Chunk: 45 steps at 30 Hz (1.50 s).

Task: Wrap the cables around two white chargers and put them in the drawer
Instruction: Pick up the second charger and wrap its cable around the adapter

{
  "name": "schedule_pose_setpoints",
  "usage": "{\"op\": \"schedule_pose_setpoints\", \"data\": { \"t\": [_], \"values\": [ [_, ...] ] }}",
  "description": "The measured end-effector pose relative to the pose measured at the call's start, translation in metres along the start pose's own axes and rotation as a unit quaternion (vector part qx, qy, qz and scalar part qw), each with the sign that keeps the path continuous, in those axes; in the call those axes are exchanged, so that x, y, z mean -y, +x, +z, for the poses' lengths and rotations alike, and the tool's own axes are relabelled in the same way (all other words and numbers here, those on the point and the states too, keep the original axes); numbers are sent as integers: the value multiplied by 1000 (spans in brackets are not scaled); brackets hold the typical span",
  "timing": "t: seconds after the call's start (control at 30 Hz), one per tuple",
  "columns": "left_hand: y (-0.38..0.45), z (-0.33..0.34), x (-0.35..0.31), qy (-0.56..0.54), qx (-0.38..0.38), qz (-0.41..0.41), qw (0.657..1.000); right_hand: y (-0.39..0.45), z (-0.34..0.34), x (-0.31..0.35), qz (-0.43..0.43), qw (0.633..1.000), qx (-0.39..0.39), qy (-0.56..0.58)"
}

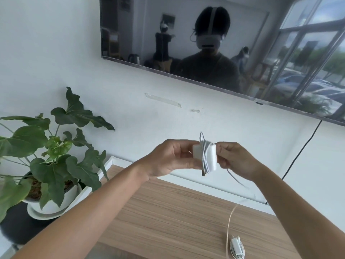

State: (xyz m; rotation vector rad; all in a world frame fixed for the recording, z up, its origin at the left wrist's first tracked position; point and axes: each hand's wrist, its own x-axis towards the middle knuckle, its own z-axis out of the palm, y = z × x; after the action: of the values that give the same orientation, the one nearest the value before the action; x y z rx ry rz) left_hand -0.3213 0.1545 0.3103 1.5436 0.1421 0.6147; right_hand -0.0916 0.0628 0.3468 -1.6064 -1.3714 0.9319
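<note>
Head view: a white charger [204, 158] is held up above the wooden worktop [168, 217], between both hands. The left hand [168, 157] is closed in a grip on the charger's left side, and the right hand [236, 157] pinches its right edge. A white cable [205, 156] is seen wound around the charger, with a loose end [237, 179] trailing below the right hand. A second charger [237, 248] with coiled cable lies on the worktop, well below the held one. A potted plant [50, 156] stands left of the worktop, and a wall-mounted screen [224, 43] hangs above.
</note>
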Motion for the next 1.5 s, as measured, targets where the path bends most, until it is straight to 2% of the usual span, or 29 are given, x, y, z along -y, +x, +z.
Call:
{"op": "schedule_pose_setpoints", "data": {
  "t": [0.17, 0.37, 0.43, 0.6, 0.73, 0.83, 1.13, 1.23, 1.33, 1.5],
  "values": [
    [4, -8, -1, -42, -51, 33, 997, -12, 28, -15, 17, 1000, 17, 17],
    [7, -17, 16, -76, -135, 6, 988, -30, 50, 2, 8, 987, 27, -158],
    [9, -22, 21, -51, -154, -8, 987, -36, 48, 12, -25, 967, 16, -252],
    [12, -20, 24, 52, -177, -44, 982, -48, 40, 36, -121, 878, 28, -463],
    [14, -14, 27, 156, -166, -51, 972, -54, 32, 54, -128, 836, 13, -533],
    [11, -18, 29, 179, -162, -71, 968, -56, 25, 71, -158, 816, 1, -555],
    [3, -15, 34, 228, -69, -89, 967, -29, 7, 93, -246, 830, -28, -499],
    [0, -13, 29, 222, -41, -75, 971, -15, 3, 89, -208, 886, -54, -411],
    [-4, -11, 22, 199, -5, -62, 978, -5, -4, 80, -110, 945, -66, -300],
    [-9, -13, 6, 64, 60, -48, 995, 5, -7, 57, -37, 985, -62, -159]
  ]
}}
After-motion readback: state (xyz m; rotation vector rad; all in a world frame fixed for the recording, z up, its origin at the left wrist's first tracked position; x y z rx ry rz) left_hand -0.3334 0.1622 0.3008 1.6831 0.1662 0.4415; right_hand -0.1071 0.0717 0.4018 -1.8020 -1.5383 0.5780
